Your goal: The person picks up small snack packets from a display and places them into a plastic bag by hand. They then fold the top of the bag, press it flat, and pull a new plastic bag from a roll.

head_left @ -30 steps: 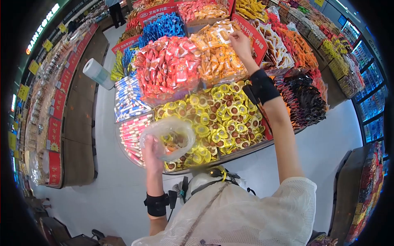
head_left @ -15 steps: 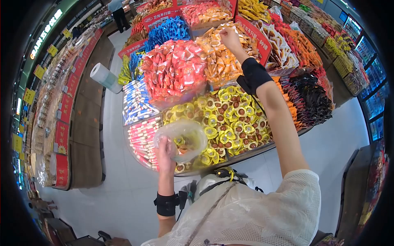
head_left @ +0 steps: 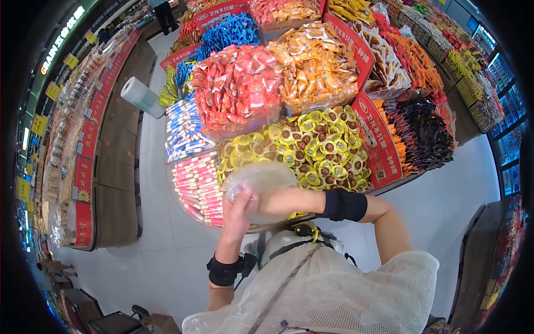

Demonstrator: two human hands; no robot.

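Translucent bag (head_left: 271, 173), gripped in left fingers (head_left: 242, 197), right hand (head_left: 260, 204) beside them

I read "GRAIN" on the lit wall sign (head_left: 62, 42), left. "卫龙不只是一种" on the red display board (head_left: 377, 140); last character unclear to me.

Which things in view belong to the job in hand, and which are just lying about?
In hand:
- clear plastic bag, left hand gripping, right hand at it
- orange packets, reached over earlier

Lying about:
- white roll
- blue packets
- dark packets
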